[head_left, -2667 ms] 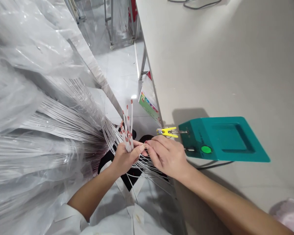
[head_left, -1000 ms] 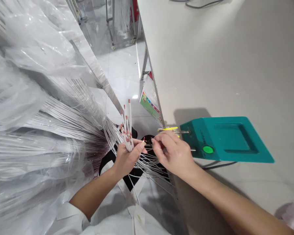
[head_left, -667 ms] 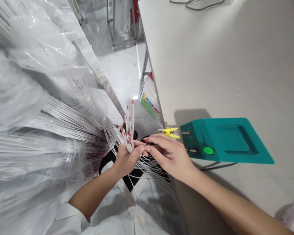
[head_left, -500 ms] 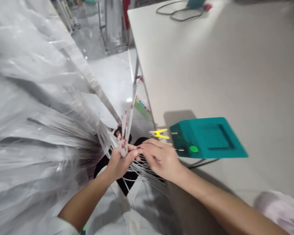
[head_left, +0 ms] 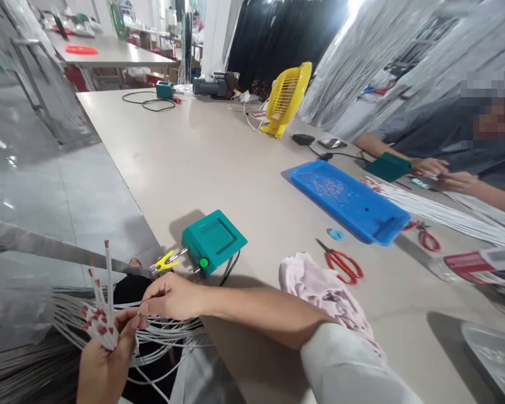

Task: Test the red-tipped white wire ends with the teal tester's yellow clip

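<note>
Factory assembly workshop: long worktable [head_left: 219, 151], teal tester boxes [head_left: 214, 240], bundled white cables [head_left: 441, 210], seated co-worker [head_left: 446, 140].

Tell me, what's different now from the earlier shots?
Mostly the view: the head lifted, so the table, a blue tray, scissors and a co-worker's hands now show. The left hand still grips the red-tipped wires; the right hand still pinches at them beside it. The green box and yellow clip sit as before at the table edge.
</note>
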A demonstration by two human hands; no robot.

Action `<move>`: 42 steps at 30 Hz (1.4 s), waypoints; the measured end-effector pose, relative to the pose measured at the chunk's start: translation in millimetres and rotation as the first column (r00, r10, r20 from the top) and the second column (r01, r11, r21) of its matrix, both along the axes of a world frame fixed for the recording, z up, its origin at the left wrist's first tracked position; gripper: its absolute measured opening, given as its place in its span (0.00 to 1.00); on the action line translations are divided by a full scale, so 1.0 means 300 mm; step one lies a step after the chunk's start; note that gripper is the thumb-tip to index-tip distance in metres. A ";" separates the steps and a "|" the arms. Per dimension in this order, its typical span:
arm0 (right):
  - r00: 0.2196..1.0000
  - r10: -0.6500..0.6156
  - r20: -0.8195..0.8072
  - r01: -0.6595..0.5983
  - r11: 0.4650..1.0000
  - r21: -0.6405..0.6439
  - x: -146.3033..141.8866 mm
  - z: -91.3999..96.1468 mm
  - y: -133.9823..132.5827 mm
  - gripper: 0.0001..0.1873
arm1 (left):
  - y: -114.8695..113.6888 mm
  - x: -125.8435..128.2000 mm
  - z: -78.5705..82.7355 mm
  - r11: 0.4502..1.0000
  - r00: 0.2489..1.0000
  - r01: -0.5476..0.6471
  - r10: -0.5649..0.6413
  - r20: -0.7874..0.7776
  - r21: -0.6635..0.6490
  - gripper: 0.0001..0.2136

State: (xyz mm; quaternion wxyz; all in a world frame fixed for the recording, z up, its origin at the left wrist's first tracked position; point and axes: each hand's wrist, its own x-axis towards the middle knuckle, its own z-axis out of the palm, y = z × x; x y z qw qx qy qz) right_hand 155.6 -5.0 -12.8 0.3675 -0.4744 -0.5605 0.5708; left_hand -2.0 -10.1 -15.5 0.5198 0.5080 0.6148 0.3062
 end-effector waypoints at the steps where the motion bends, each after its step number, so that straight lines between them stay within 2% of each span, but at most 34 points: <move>1: 0.999 -0.002 -0.044 0.000 0.999 -0.041 -0.007 -0.004 -0.002 0.14 | -0.002 0.002 0.005 1.000 1.000 -0.008 0.008 0.002 -0.004 0.23; 3: 0.993 -0.013 -0.117 0.000 0.994 -0.108 -0.024 -0.008 -0.012 0.16 | -0.010 0.002 0.015 0.999 0.999 -0.020 0.021 0.032 -0.040 0.21; 5: 0.986 -0.018 -0.168 -0.007 0.990 -0.144 -0.034 -0.007 -0.028 0.15 | -0.018 -0.002 0.022 0.996 0.991 0.000 0.011 0.132 -0.085 0.18; 8: 0.980 -0.065 -0.189 0.038 0.989 -0.143 -0.033 -0.006 -0.040 0.14 | -0.020 -0.017 0.028 0.992 0.960 0.049 -0.015 0.278 -0.115 0.15; 9: 0.977 -0.117 -0.176 0.097 0.988 -0.118 -0.031 -0.006 -0.042 0.15 | -0.018 -0.023 0.029 0.992 0.948 0.047 -0.008 0.318 -0.117 0.14; 10: 0.979 -0.177 -0.105 0.174 0.984 -0.041 -0.030 -0.006 -0.043 0.15 | -0.016 -0.029 0.031 0.991 0.938 0.042 0.004 0.347 -0.124 0.14; 12: 0.990 -0.142 0.013 0.140 0.986 0.095 -0.031 -0.004 -0.048 0.16 | -0.015 -0.040 0.036 0.989 0.926 0.064 -0.009 0.378 -0.132 0.15; 13: 0.990 -0.125 0.070 0.109 0.973 0.202 -0.032 -0.002 -0.051 0.15 | -0.017 -0.044 0.040 0.988 0.922 0.082 -0.025 0.387 -0.132 0.15; 15: 0.978 -0.098 0.186 0.011 0.907 0.420 -0.033 0.001 -0.056 0.10 | -0.021 -0.049 0.044 0.982 0.916 0.132 -0.068 0.394 -0.136 0.16; 17: 0.931 -0.136 0.340 -0.109 0.784 0.611 -0.032 0.003 -0.058 0.09 | -0.025 -0.048 0.043 0.975 0.915 0.169 -0.102 0.391 -0.142 0.15; 19: 0.837 -0.226 0.499 -0.248 0.657 0.712 -0.027 0.007 -0.056 0.10 | -0.028 -0.044 0.035 0.973 0.921 0.181 -0.117 0.371 -0.144 0.13; 21: 0.725 -0.319 0.610 -0.367 0.571 0.735 -0.021 0.020 -0.053 0.11 | -0.026 -0.038 0.024 0.975 0.931 0.177 -0.122 0.344 -0.133 0.12; 24: 0.607 -0.406 0.683 -0.454 0.528 0.718 0.004 0.056 -0.047 0.11 | -0.015 -0.027 0.011 0.985 0.943 0.131 -0.088 0.321 -0.114 0.11; 27: 0.544 -0.529 0.651 -0.430 0.491 0.758 0.059 0.101 -0.037 0.10 | 0.005 -0.017 0.009 0.990 0.933 0.093 -0.049 0.356 -0.108 0.12; 29: 0.502 -0.577 0.645 -0.415 0.493 0.764 0.101 0.125 -0.030 0.09 | 0.017 -0.010 0.013 0.990 0.919 0.104 -0.059 0.389 -0.095 0.13; 32: 0.484 -0.543 0.686 -0.428 0.537 0.727 0.137 0.137 -0.026 0.09 | 0.030 0.000 0.020 0.990 0.912 0.112 -0.068 0.404 -0.087 0.12; 37: 0.607 -0.414 0.678 -0.372 0.606 0.703 0.094 0.121 -0.025 0.10 | 0.032 0.006 0.020 0.988 0.923 0.132 -0.090 0.375 -0.086 0.10; 42: 0.659 -0.302 0.689 -0.279 0.752 0.598 0.025 0.109 -0.001 0.11 | 0.023 -0.005 0.017 0.980 0.924 0.196 -0.175 0.339 -0.030 0.10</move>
